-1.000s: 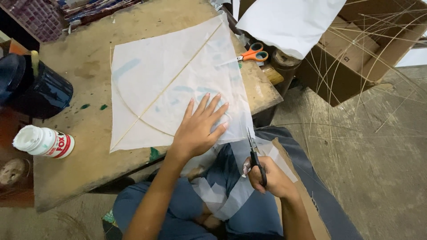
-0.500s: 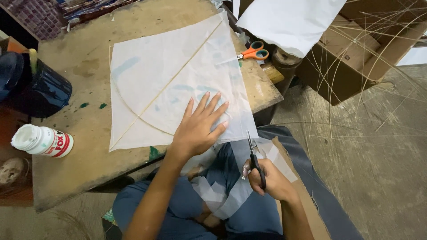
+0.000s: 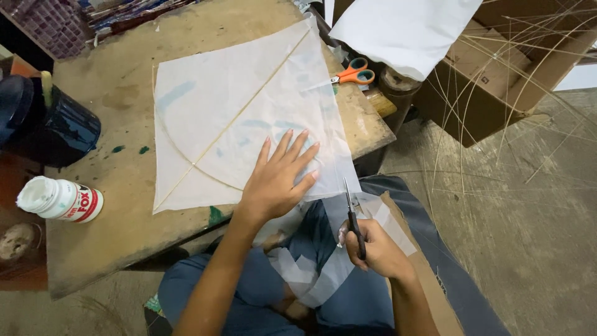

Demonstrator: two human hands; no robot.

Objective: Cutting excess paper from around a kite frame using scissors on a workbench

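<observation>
A white translucent kite sheet [image 3: 236, 118] with thin bamboo sticks glued on it lies on the low wooden table [image 3: 124, 230]. My left hand [image 3: 278, 177] presses flat on the sheet's near corner, fingers spread. My right hand [image 3: 376, 249] grips black-handled scissors [image 3: 353, 218], blades pointing up at the sheet's edge that overhangs the table. Paper offcuts [image 3: 311, 274] lie on my lap.
A white glue bottle [image 3: 59, 199] lies at the table's left. A dark pot [image 3: 59, 127] stands behind it. Orange-handled scissors [image 3: 351, 74] rest at the table's far right. A cardboard box [image 3: 491, 68] and thin bamboo sticks [image 3: 497, 124] are on the right floor.
The right hand with the scissors has shifted slightly up along the paper edge. The left hand stays pressed on the sheet.
</observation>
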